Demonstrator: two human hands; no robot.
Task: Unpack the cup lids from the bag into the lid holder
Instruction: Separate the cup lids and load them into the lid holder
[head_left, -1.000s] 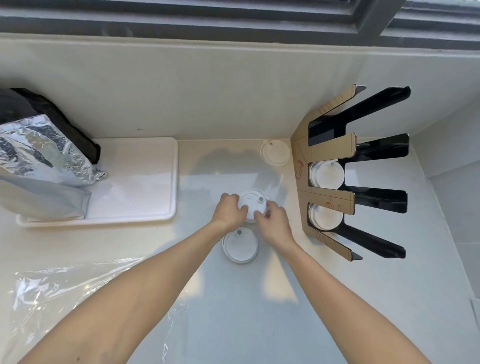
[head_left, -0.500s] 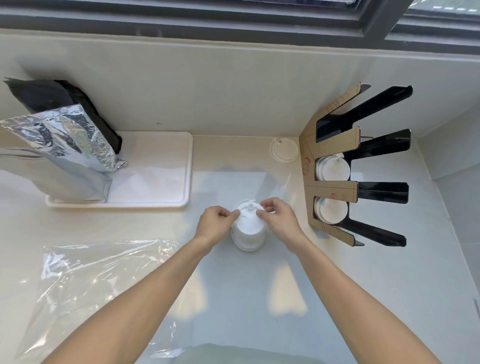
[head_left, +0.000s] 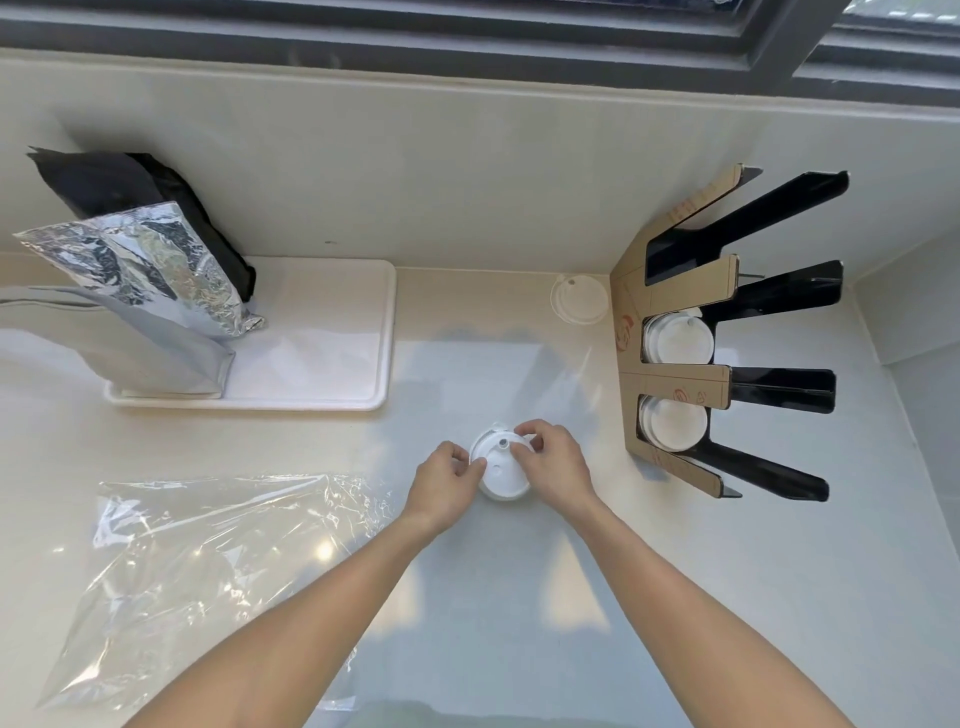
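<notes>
A small stack of white cup lids (head_left: 500, 470) stands on the counter at the centre. My left hand (head_left: 442, 486) pinches its left rim and my right hand (head_left: 553, 462) pinches its top right rim. The lid holder (head_left: 675, 382), brown card front with black slots, stands at the right; two of its slots hold white lids (head_left: 678, 340). A single clear lid (head_left: 579, 299) lies flat left of the holder. The empty clear plastic bag (head_left: 208, 561) lies flat at the lower left.
A white tray (head_left: 332, 364) at the back left carries a silver foil pouch (head_left: 140, 291) and a black pouch (head_left: 130, 187). The wall and window frame run along the back; a side wall closes the right.
Both hands brought the upper lids toward me onto the lid that lay nearer, forming one stack. The camera view shifted, so the tray and bag appear further right.
</notes>
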